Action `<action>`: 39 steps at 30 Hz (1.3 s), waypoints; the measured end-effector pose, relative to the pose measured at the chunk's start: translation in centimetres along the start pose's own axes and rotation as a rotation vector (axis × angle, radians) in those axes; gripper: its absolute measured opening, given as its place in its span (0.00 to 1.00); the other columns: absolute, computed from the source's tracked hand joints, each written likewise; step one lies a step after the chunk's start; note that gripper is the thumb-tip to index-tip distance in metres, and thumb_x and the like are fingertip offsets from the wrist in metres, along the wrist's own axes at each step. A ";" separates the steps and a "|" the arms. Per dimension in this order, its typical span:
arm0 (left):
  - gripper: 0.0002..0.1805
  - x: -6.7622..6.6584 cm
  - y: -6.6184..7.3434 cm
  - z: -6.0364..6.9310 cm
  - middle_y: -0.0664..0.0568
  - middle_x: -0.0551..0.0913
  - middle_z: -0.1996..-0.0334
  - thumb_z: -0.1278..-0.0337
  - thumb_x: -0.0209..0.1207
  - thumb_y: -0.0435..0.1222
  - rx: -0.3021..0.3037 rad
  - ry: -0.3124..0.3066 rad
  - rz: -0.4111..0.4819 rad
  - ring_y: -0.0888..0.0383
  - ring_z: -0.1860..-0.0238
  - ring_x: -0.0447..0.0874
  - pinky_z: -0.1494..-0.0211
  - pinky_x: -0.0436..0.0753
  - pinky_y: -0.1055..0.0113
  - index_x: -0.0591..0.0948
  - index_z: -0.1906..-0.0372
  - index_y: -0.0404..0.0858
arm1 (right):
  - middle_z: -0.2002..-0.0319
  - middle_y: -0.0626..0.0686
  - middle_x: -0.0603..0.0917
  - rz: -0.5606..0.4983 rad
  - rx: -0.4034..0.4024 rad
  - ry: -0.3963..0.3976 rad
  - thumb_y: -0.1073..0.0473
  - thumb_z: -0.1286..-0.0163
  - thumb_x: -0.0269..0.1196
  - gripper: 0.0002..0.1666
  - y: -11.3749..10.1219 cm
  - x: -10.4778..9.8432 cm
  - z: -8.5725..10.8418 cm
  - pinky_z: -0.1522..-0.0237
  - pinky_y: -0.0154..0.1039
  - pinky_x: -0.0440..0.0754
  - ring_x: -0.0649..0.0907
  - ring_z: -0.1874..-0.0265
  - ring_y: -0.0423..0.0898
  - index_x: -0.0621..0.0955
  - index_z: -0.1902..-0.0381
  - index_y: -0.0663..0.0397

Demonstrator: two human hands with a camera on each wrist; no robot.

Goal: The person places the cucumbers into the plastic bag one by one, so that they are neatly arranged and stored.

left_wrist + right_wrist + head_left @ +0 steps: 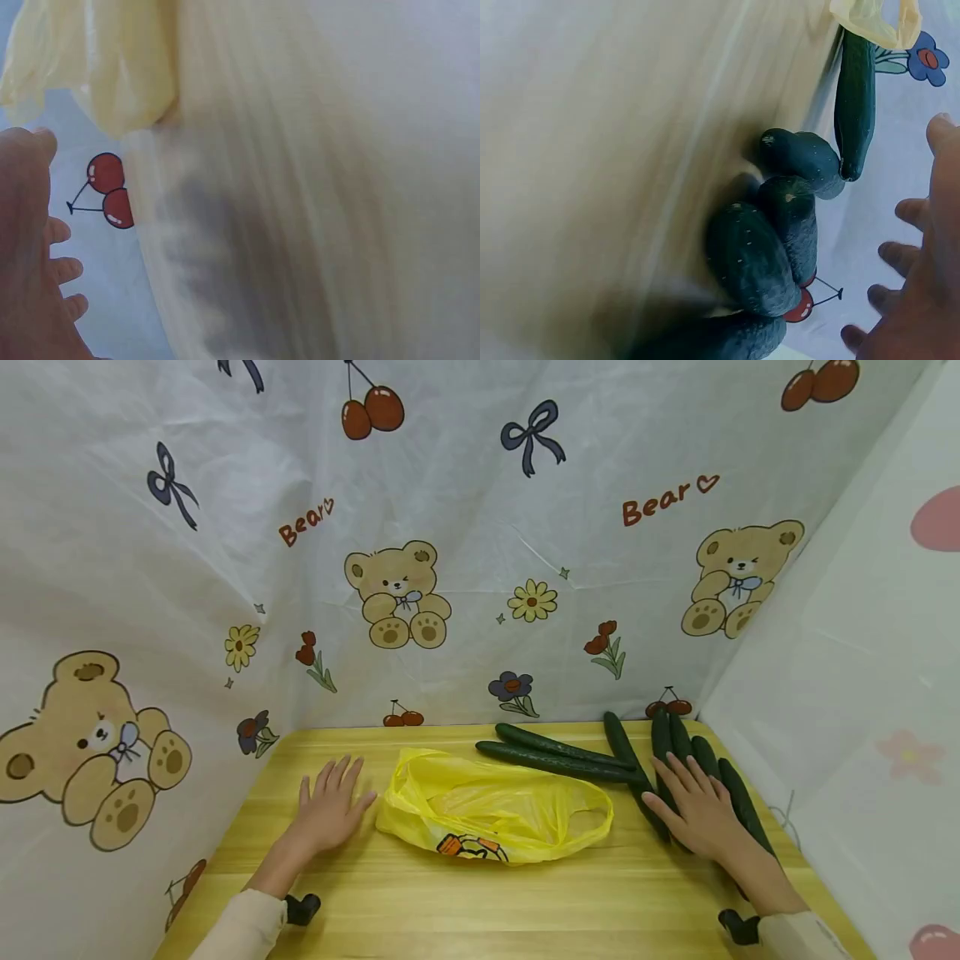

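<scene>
A yellow plastic bag (495, 810) lies crumpled on the table, its mouth facing up and its handle loop to the right. Left of it, my left hand (326, 814) is spread palm down with straight fingers, holding nothing; the left wrist view shows this hand (34, 247) beside the bag (127, 67). Over the cucumbers (662, 747) at the right, my right hand (697, 810) is spread with nothing gripped. In the right wrist view that hand (919, 262) appears apart from the cucumbers (750, 255). Two more cucumbers (555, 762) lie sideways behind the bag.
The wooden table (480, 910) meets a hanging white sheet (480, 677) printed with bears at the back and left. Another pale sheet (847, 710) stands along the right edge, with a thin cord (787, 818) near it.
</scene>
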State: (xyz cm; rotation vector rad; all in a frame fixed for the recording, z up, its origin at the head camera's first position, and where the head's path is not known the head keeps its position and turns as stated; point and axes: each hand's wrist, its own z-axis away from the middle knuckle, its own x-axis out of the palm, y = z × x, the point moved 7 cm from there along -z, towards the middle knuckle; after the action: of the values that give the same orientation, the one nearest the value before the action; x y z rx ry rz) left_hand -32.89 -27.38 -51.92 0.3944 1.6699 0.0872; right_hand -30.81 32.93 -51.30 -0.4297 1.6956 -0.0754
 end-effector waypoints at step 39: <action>0.26 -2.0 7.5 -7.4 0.48 0.82 0.30 0.26 0.67 0.50 0.175 -0.040 0.318 0.42 0.34 0.83 0.32 0.82 0.41 0.80 0.30 0.47 | 0.43 0.60 0.85 0.092 -0.169 -0.033 0.55 0.30 0.76 0.28 -4.6 2.2 -7.1 0.49 0.59 0.87 0.84 0.45 0.62 0.82 0.36 0.55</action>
State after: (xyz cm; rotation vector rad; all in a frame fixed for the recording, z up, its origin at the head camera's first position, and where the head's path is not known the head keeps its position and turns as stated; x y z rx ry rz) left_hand -38.42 -19.71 -46.81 0.7881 1.5689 0.1682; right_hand -36.82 26.61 -50.79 -0.4754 1.6934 0.1426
